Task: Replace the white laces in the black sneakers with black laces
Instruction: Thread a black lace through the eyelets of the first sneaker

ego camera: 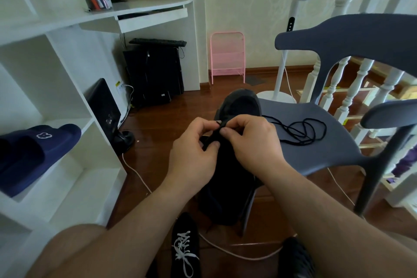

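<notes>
Threading black lace (216,134) into sneaker (237,106) on chair (316,142) | both hands pinch lace: left hand (194,156) lower, right hand (252,140) nearer lace tip | sneaker's toe points away, directly beneath hands

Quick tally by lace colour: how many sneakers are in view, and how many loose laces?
Sneaker being laced black, held on the chair by left hand and right hand: 1
White-laced sneaker on the floor: 1
Loose black lace on the chair: 1
Total: 3
</notes>
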### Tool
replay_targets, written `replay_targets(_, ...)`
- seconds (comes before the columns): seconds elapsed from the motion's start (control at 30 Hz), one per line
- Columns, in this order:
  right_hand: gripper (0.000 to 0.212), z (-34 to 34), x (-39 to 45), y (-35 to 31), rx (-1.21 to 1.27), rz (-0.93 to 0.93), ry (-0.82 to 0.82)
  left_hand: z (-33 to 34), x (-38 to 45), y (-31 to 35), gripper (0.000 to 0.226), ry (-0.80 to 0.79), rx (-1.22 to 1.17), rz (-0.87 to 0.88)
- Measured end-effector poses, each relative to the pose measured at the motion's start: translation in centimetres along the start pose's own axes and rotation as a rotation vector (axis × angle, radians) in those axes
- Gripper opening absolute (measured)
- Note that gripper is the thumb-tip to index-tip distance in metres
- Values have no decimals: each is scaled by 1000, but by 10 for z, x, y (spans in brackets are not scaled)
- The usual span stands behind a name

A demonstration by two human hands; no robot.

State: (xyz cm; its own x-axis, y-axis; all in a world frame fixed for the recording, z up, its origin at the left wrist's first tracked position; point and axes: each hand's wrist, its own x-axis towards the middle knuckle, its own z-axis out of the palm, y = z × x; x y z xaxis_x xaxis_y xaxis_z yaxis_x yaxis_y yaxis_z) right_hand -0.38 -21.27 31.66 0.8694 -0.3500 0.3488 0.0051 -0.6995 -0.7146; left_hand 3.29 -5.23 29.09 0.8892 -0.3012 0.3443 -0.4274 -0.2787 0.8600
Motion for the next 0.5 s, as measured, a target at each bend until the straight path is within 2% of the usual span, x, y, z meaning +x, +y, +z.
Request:
replay_targets(0.1, 7, 0, -1, 0, -4, 9, 23, 3, -2, 3, 59, -48, 16, 26)
replay_targets(0.17, 18, 1, -2, 0, 0, 19, 68, 6, -3, 3, 59, -42, -6, -10)
replay_targets(0.27, 34, 2, -4, 2, -51, -21, 81, 7, -2, 4, 55, 75, -53, -59)
replay_targets(0.37, 37, 7, -10, 5, -265, -140, 48, 0, 7, 3, 58, 213, -189, -151)
replay_targets(0.5, 31, 1, -7, 15, -294, -2, -7, -9, 14, 1, 62, 329, -330, -130)
